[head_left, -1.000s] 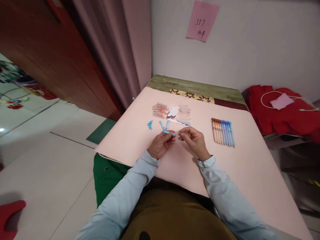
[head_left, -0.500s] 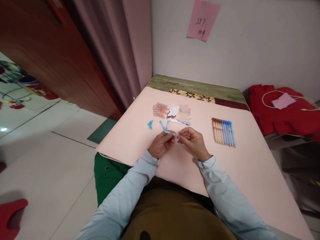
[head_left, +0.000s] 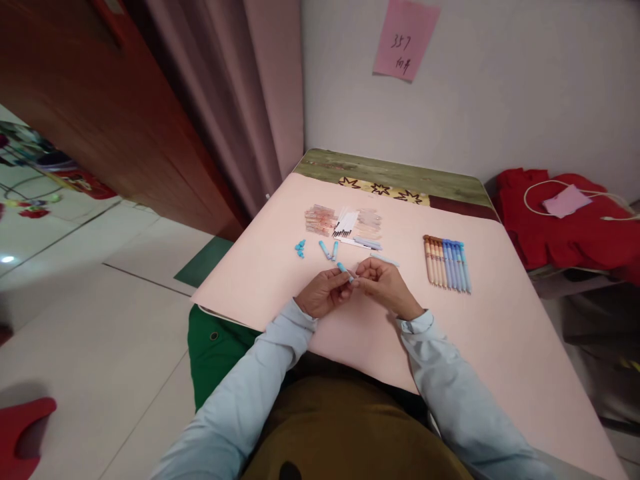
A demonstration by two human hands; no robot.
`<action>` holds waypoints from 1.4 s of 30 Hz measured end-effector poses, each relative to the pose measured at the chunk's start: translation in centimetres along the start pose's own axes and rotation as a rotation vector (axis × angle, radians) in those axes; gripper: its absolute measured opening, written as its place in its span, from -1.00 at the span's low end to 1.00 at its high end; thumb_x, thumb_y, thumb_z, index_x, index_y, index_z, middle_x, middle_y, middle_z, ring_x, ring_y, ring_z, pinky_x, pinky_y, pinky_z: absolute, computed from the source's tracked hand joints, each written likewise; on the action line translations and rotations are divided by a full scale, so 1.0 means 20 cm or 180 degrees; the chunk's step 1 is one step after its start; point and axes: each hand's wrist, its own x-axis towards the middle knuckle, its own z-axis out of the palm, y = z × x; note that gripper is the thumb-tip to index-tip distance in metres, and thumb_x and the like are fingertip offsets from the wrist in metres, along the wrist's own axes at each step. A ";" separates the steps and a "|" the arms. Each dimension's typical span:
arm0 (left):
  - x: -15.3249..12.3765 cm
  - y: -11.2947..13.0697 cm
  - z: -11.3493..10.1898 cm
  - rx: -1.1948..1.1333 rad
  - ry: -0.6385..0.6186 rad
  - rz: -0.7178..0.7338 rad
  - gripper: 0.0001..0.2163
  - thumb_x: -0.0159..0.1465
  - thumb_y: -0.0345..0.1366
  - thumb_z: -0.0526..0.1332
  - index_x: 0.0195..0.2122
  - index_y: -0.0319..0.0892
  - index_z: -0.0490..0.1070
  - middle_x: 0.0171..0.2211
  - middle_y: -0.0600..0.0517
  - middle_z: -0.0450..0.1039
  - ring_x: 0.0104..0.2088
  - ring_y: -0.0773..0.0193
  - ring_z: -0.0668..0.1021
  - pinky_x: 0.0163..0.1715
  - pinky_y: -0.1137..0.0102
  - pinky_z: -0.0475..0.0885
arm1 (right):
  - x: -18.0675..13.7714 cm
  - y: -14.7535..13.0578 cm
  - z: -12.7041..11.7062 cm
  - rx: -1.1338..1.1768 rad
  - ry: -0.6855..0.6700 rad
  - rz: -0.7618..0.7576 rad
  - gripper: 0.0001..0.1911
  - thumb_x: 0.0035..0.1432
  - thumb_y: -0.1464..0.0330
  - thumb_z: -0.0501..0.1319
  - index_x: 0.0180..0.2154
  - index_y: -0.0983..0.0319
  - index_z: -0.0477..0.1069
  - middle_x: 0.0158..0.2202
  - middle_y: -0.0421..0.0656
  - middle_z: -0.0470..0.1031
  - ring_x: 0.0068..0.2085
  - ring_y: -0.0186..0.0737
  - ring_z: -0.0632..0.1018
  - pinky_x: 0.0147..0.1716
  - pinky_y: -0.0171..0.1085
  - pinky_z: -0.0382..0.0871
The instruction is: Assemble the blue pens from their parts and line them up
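Note:
A light-blue pen barrel tilts up out of the fingers of my left hand, which is closed around its lower part. My right hand is pinched at the barrel's lower end, fingertips meeting those of the left; any small part in that pinch is too small to make out. Just beyond lie two more blue barrels, close together. Left of them is a little cluster of blue caps. A pale blue pen tube rests behind my right hand.
Finished-looking brown and blue pens lie in a row on the right of the pink-covered table. Toward the back are brownish pen parts, white refills with black ends, and pale barrels. Red cloth sits beyond the right edge.
The blue barrel has turned from nearly level to slanting upward away from me. My right fingertips have come in against its lower end, and the pale tube behind shows more fully.

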 end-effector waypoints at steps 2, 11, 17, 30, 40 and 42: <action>0.00 0.00 0.00 -0.0104 -0.0018 -0.0076 -0.77 0.10 -0.29 0.43 -0.34 -0.36 0.49 -0.48 0.00 0.43 -0.58 0.49 0.40 -0.60 0.58 0.27 | 0.00 -0.01 -0.01 -0.0099 -0.0070 0.0062 -0.61 -0.10 0.15 0.46 -0.36 0.23 0.40 -0.59 -0.34 0.37 -0.61 -0.46 0.31 -0.63 -0.44 0.16; 0.02 0.07 0.00 -0.1638 0.0700 0.0870 -0.83 0.38 -0.44 0.07 -0.30 -0.28 0.43 -0.37 0.00 0.36 -0.47 0.53 0.42 -0.49 0.66 0.41 | 0.04 -0.01 -0.20 -0.0218 0.2290 -0.0653 -0.64 0.17 0.04 0.19 -0.36 0.23 0.40 -0.57 -0.28 0.35 -0.60 -0.40 0.27 -0.60 -0.37 0.15; 0.01 0.06 0.01 -0.1531 0.0699 0.0722 -0.84 0.37 -0.45 0.08 -0.29 -0.29 0.43 -0.35 -0.01 0.40 -0.46 0.52 0.46 -0.47 0.65 0.45 | 0.04 0.02 -0.22 -0.1669 0.2220 -0.0420 -0.73 0.10 0.17 0.22 -0.36 0.23 0.52 -0.45 -0.18 0.50 -0.47 -0.28 0.41 -0.43 -0.30 0.26; 0.01 0.04 -0.02 -0.1176 0.0559 0.0685 -0.95 0.31 -0.44 0.19 -0.26 -0.26 0.44 -0.36 0.01 0.46 -0.47 0.51 0.49 -0.50 0.66 0.44 | 0.01 0.02 -0.18 -0.3148 0.1987 -0.0124 -0.78 0.14 0.26 0.15 -0.35 0.16 0.57 -0.38 -0.14 0.56 -0.37 -0.17 0.47 -0.41 -0.26 0.14; 0.01 0.03 -0.03 -0.1120 0.0603 0.0627 -0.87 0.34 -0.47 0.12 -0.22 -0.28 0.47 -0.29 -0.04 0.53 -0.46 0.50 0.53 -0.46 0.64 0.49 | 0.10 0.08 -0.26 -0.3592 0.2274 -0.0123 -0.73 0.22 0.22 0.14 -0.31 0.19 0.59 -0.31 -0.08 0.53 -0.34 -0.18 0.43 -0.40 -0.25 0.06; 0.02 0.04 -0.02 -0.1111 0.0618 0.0623 -0.89 0.33 -0.47 0.14 -0.23 -0.28 0.47 -0.30 -0.04 0.53 -0.45 0.50 0.53 -0.46 0.65 0.49 | 0.14 0.09 -0.25 -0.3658 0.2246 -0.0103 -0.71 0.20 0.17 0.17 -0.34 0.18 0.59 -0.34 -0.08 0.54 -0.33 -0.15 0.44 -0.37 -0.24 0.09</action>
